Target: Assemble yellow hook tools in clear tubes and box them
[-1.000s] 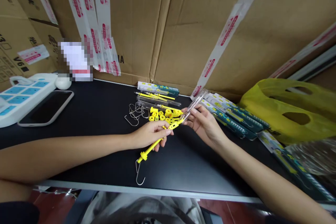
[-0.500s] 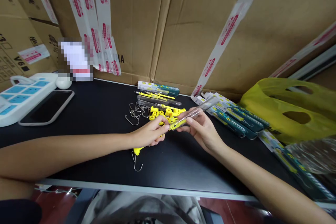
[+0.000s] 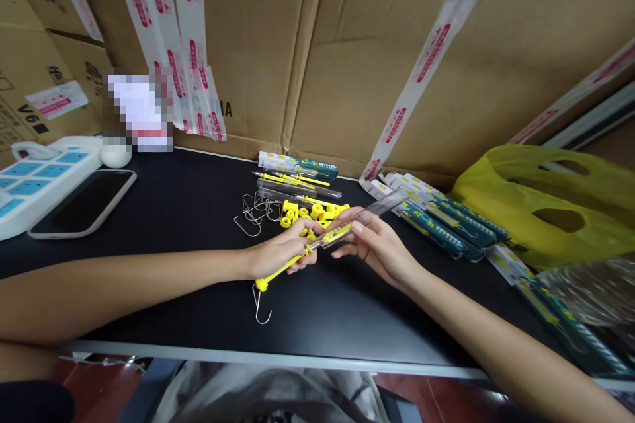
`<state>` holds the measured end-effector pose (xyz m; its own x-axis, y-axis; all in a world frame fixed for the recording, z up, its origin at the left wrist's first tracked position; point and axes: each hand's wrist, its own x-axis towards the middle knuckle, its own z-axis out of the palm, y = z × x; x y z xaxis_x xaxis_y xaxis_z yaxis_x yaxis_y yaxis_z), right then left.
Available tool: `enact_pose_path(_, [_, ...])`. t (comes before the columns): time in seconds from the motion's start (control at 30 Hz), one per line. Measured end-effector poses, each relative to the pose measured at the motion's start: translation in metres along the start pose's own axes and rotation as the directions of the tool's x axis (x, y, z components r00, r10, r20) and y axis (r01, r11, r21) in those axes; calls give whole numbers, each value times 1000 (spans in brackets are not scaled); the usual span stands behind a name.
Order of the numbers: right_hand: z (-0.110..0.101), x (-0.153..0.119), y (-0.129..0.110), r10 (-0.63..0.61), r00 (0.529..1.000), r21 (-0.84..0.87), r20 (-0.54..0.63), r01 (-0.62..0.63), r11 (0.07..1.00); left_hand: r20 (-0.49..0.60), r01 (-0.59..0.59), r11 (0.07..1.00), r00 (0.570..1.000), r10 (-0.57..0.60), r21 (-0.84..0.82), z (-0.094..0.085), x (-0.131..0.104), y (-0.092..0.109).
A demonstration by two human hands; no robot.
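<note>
My left hand (image 3: 278, 250) is closed round the yellow rod (image 3: 278, 273) of a spring scale. A wire hook (image 3: 262, 320) hangs from the rod's lower left end. My right hand (image 3: 381, 248) grips the clear plastic tube (image 3: 384, 203) of the scale, which slants up to the right. Inside its lower end sits a yellow piece (image 3: 337, 232). A short silvery part, probably the spring, bridges rod and tube. Just beyond my hands lie several small yellow caps (image 3: 317, 211), a tangle of wire hooks (image 3: 255, 211) and more rods and clear tubes (image 3: 317, 190).
Boxed spring scales (image 3: 436, 218) are piled at the right beside a yellow plastic bag (image 3: 526, 192). Another box (image 3: 297, 164) lies at the back. On the left are a phone (image 3: 84, 205) and a white power strip (image 3: 54, 175). Large cardboard (image 3: 397, 33) stands behind the black table (image 3: 173, 211).
My left fingers have shifted, so more of the yellow rod and the silvery part now shows between my hands. The tube has moved slightly left and down.
</note>
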<state>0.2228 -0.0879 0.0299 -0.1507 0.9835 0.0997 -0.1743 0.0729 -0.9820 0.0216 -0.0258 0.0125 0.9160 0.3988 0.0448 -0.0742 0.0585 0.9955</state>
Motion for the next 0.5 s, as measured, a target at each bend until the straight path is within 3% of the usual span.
enact_pose_path(0.23, [0, -1, 1, 41, 989, -38, 140, -36, 999, 24, -54, 998, 998, 54, -20, 0, 2, -5])
enact_pose_path(0.5, [3, -4, 2, 32, 988, -4, 150, -32, 999, -29, -35, 999, 999, 35, 31, 2, 1, -3])
